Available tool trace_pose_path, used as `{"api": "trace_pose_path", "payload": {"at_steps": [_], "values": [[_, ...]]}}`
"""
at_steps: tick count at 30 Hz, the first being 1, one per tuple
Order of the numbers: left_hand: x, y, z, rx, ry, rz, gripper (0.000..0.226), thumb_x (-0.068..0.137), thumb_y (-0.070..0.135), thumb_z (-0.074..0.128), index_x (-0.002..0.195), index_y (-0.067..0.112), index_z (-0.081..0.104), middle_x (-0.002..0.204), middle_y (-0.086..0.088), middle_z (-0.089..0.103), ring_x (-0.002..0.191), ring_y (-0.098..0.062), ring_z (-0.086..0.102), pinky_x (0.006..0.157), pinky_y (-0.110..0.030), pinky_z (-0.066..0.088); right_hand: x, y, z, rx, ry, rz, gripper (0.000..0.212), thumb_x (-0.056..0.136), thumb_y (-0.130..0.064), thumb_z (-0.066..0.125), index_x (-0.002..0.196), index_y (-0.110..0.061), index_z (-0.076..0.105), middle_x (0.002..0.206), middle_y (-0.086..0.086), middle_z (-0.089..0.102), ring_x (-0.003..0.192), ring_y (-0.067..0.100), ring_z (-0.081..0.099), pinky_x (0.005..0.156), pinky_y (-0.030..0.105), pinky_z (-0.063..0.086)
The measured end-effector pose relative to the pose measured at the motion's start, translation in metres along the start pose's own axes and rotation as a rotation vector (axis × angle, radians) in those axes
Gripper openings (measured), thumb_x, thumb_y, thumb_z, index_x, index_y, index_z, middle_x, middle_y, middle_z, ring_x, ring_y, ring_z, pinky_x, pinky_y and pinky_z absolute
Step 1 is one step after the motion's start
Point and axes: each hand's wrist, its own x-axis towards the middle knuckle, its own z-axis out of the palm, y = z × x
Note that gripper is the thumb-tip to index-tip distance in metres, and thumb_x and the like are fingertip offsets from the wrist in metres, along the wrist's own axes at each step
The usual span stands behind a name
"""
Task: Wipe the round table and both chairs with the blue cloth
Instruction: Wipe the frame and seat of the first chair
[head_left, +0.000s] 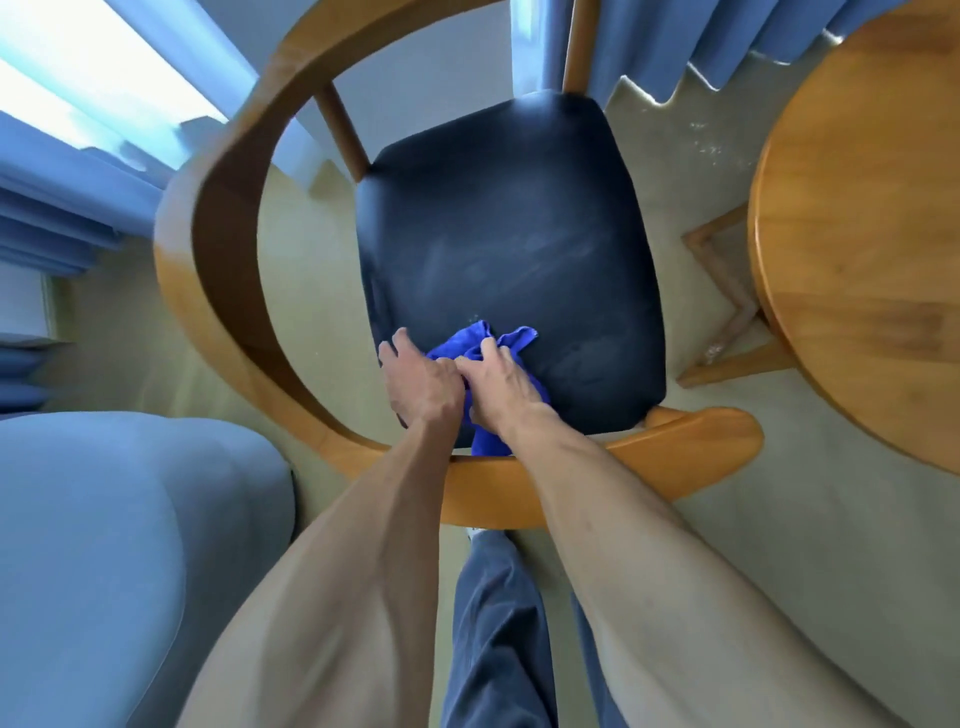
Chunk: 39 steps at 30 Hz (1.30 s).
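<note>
Both hands, left hand (418, 382) and right hand (501, 376), clutch the blue cloth (511, 340), bunched between them on the chair seat (509, 234); it looks soft, light and limp, best gripped wadded.

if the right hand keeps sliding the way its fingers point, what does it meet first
Probably only bare seat: the right hand on the cloth points up across the cushion, and the way looks free to the far edge.

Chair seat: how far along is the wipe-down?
Done: faint streaks cross the dark seat, so it looks partly wiped. In hand: both hands, left hand and right hand, grip the blue cloth at the seat's near edge. Left: round table unclear; second chair not in view.
</note>
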Motion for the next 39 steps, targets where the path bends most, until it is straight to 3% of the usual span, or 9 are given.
{"api": "trace_pose_path", "payload": {"at_steps": [5, 12, 20, 24, 28, 30, 32, 36, 39], "values": [[0.008, -0.006, -0.035, -0.024, 0.029, 0.071, 0.051, 0.087, 0.004, 0.046, 0.138, 0.012, 0.046, 0.136, -0.007, 0.05, 0.119, -0.027, 0.053, 0.095, -0.033, 0.041, 0.0, -0.003, -0.016, 0.081, -0.03, 0.134, 0.054, 0.081, -0.014, 0.06, 0.132, -0.03, 0.054, 0.127, 0.007, 0.047, 0.115, 0.03, 0.052, 0.091, 0.037, 0.047], [-0.012, -0.013, -0.08, -0.049, 0.079, 0.21, 0.04, 0.091, 0.006, 0.043, 0.127, 0.015, 0.055, 0.122, -0.005, 0.053, 0.092, -0.023, 0.055, 0.076, -0.027, 0.035, -0.022, -0.043, -0.047, 0.175, 0.423, 0.39, 0.031, 0.093, -0.01, 0.043, 0.122, -0.013, 0.054, 0.118, 0.013, 0.06, 0.107, 0.033, 0.057, 0.089, 0.042, 0.048], [-0.075, -0.064, -0.097, -0.263, 0.368, -0.04, 0.031, 0.09, 0.012, 0.044, 0.12, 0.013, 0.052, 0.122, -0.008, 0.051, 0.097, -0.031, 0.058, 0.076, -0.031, 0.034, -0.084, -0.06, -0.026, 0.07, 0.749, 0.176, 0.013, 0.096, -0.021, 0.041, 0.086, -0.014, 0.044, 0.081, 0.011, 0.065, 0.077, 0.035, 0.059, 0.064, 0.038, 0.037], [-0.118, -0.118, -0.064, -0.25, 0.296, -0.151, 0.034, 0.094, 0.017, 0.042, 0.127, 0.011, 0.05, 0.125, -0.012, 0.051, 0.105, -0.034, 0.057, 0.086, -0.037, 0.04, -0.134, -0.046, 0.022, -0.194, 0.862, -0.143, 0.016, 0.089, -0.022, 0.051, 0.075, -0.014, 0.05, 0.067, 0.009, 0.058, 0.068, 0.03, 0.051, 0.064, 0.04, 0.035], [-0.176, -0.176, -0.016, -0.149, 0.154, -0.174, 0.036, 0.096, 0.015, 0.044, 0.132, 0.01, 0.048, 0.128, -0.016, 0.051, 0.111, -0.037, 0.056, 0.091, -0.04, 0.042, -0.2, -0.012, 0.086, -0.406, 0.699, -0.56, 0.01, 0.08, -0.015, 0.058, 0.071, -0.014, 0.053, 0.071, 0.009, 0.055, 0.071, 0.029, 0.049, 0.064, 0.041, 0.035], [-0.199, -0.198, 0.005, -0.122, 0.11, -0.175, 0.037, 0.096, 0.014, 0.045, 0.133, 0.009, 0.048, 0.128, -0.016, 0.051, 0.112, -0.036, 0.056, 0.091, -0.041, 0.043, -0.224, 0.013, 0.114, -0.47, 0.492, -0.516, 0.003, 0.079, -0.012, 0.056, 0.082, -0.014, 0.058, 0.078, 0.008, 0.061, 0.075, 0.028, 0.051, 0.067, 0.04, 0.038], [-0.208, -0.213, 0.021, -0.108, 0.074, -0.194, 0.038, 0.096, 0.014, 0.044, 0.134, 0.01, 0.047, 0.128, -0.015, 0.05, 0.113, -0.036, 0.055, 0.09, -0.042, 0.043, -0.232, 0.034, 0.134, -0.466, 0.378, -0.303, 0.02, 0.084, -0.012, 0.051, 0.102, -0.014, 0.06, 0.095, 0.009, 0.062, 0.087, 0.026, 0.052, 0.076, 0.039, 0.04], [-0.19, -0.235, 0.05, -0.075, 0.067, -0.208, 0.043, 0.093, 0.013, 0.049, 0.136, 0.011, 0.046, 0.128, -0.015, 0.05, 0.116, -0.036, 0.054, 0.093, -0.043, 0.044, -0.195, 0.052, 0.146, -0.42, 0.492, -0.102, 0.04, 0.087, -0.014, 0.051, 0.127, -0.017, 0.051, 0.125, 0.012, 0.05, 0.114, 0.029, 0.045, 0.092, 0.042, 0.04], [-0.153, -0.244, 0.072, -0.096, 0.109, -0.193, 0.044, 0.092, 0.012, 0.052, 0.136, 0.011, 0.046, 0.126, -0.014, 0.052, 0.114, -0.034, 0.056, 0.092, -0.042, 0.044, -0.139, 0.036, 0.131, -0.318, 0.68, -0.114, 0.03, 0.081, -0.014, 0.056, 0.11, -0.017, 0.057, 0.105, 0.011, 0.059, 0.1, 0.032, 0.055, 0.089, 0.044, 0.044]]}}
